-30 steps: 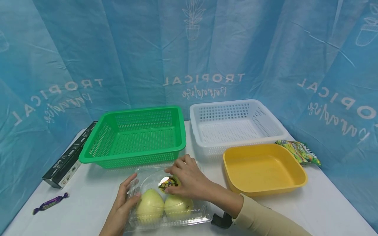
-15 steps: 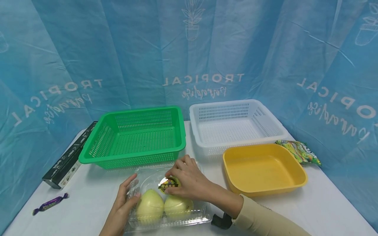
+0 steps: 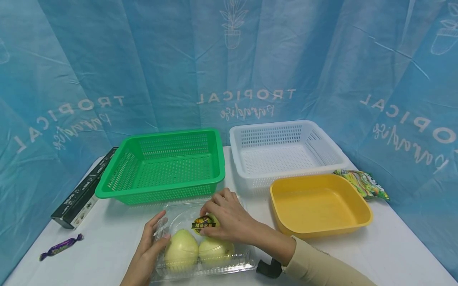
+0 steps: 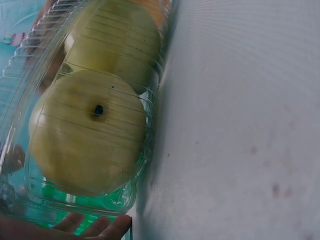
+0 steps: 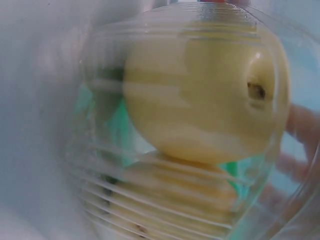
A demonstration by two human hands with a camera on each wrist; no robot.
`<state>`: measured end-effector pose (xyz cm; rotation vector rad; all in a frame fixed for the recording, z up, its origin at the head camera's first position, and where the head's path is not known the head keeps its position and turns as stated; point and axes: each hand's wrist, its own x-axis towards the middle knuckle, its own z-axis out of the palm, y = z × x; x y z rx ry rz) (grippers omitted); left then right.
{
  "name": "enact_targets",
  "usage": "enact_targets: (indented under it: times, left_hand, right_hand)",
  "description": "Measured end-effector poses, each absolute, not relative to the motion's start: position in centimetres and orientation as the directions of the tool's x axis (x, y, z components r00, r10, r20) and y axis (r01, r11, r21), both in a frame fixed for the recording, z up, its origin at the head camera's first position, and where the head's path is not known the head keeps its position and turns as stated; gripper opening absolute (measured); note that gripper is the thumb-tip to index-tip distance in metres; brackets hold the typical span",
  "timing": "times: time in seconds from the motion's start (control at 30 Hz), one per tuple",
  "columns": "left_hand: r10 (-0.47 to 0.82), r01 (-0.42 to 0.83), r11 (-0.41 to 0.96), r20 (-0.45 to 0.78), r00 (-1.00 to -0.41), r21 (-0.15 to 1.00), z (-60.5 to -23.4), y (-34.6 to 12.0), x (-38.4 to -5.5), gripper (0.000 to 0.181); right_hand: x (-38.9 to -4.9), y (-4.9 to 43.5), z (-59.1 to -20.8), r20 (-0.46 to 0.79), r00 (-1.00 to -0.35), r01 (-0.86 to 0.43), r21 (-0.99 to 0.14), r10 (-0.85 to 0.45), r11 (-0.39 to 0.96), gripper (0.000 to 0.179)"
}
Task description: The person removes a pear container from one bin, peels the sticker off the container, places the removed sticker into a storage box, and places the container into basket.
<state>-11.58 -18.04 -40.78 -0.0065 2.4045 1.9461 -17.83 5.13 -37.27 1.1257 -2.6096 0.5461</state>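
Note:
A clear plastic clamshell box [image 3: 179, 211] with pale yellow pears [image 3: 181, 250] inside lies at the front of the table. On its lid is a round black and yellow sticker [image 3: 203, 224]. My left hand [image 3: 148, 246] grips the left side of the box, thumb on the lid and fingers along the edge. Bent over the lid, my right hand [image 3: 229, 218] holds the box from above, thumb at the sticker's edge. It partly covers a pear behind. Pears [image 4: 92, 132] show through the ribbed wall in the left wrist view, and a pear [image 5: 200, 85] fills the right wrist view.
Behind the box stand a green basket [image 3: 168, 190] and a white basket [image 3: 286, 173]. A yellow tub [image 3: 322, 230] is at right, beside a green snack bag [image 3: 363, 184]. Left lie a long black box [image 3: 84, 186] and a purple-wrapped candy [image 3: 61, 246]. A black object [image 3: 268, 268] sits by the right sleeve.
The glare on the sticker has faded, and its lettering shows more clearly. Both hands and the plastic box keep almost the same places.

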Motion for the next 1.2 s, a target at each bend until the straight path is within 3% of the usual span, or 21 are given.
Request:
enact_targets:
  times: [0.33,0.6,0.87,1.2]
  left_hand:
    - [0.039,-0.021,0.195,-0.029,-0.999,0.981,-40.78,-18.1,-11.54,0.059]
    - [0.04,-0.021,0.197,-0.03,-0.999,0.98,-40.79,-18.11,-11.5,0.059]
    - [0.045,-0.002,0.19,-0.011,-0.999,0.982,-40.95,-18.18,-11.53,0.06]
    - [0.054,-0.008,0.184,-0.018,-0.998,0.983,-40.8,-18.14,-11.53,0.059]
  right_hand:
    - [-17.66,5.25,-37.17,0.359,-0.645,-0.76,-0.214,-0.675,0.613,0.036]
    - [-17.67,5.09,-37.31,0.366,-0.648,-0.755,-0.195,-0.668,0.626,0.05]
    - [-17.63,5.16,-37.27,0.358,-0.646,-0.758,-0.199,-0.674,0.621,0.03]
    - [-17.72,5.31,-37.34,0.392,-0.61,-0.787,-0.197,-0.688,0.585,0.025]
